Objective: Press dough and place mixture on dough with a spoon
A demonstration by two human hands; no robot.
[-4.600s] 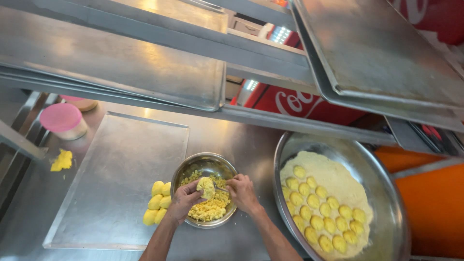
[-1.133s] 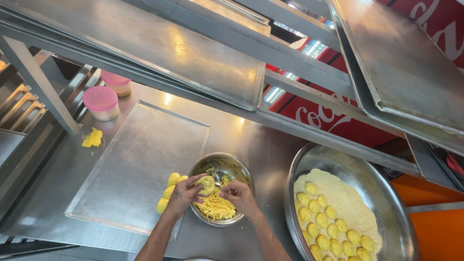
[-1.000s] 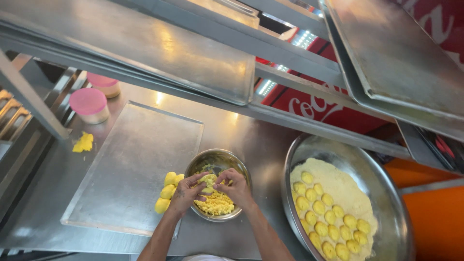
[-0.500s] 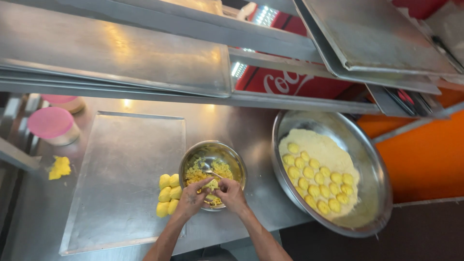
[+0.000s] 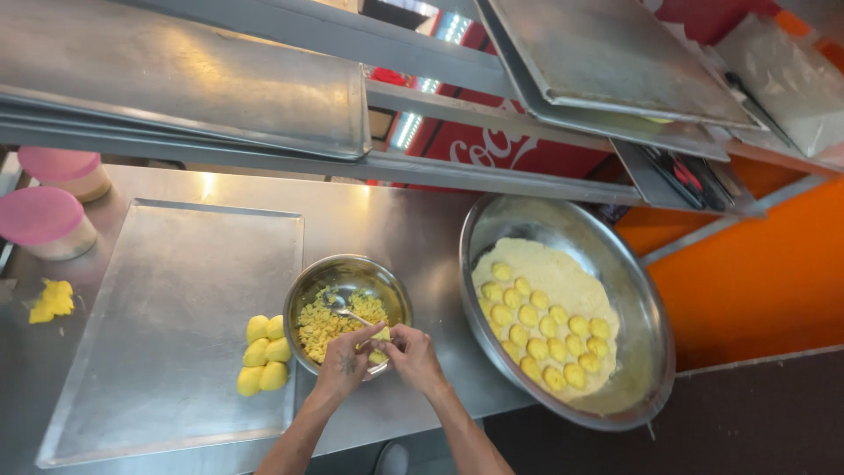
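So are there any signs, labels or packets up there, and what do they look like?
Red panel: behind the shelf rails, above the small bowl; bright red with curly white lettering, mostly hidden.
Two pink-lidded tubs: far left on the steel counter; round, pale sides, no label visible.
No screens or packets in view.

Shiny steel bowl (image 5: pixel 347 277), brushed metal tray (image 5: pixel 167 290), crumbly yellow filling (image 5: pixel 321 324).
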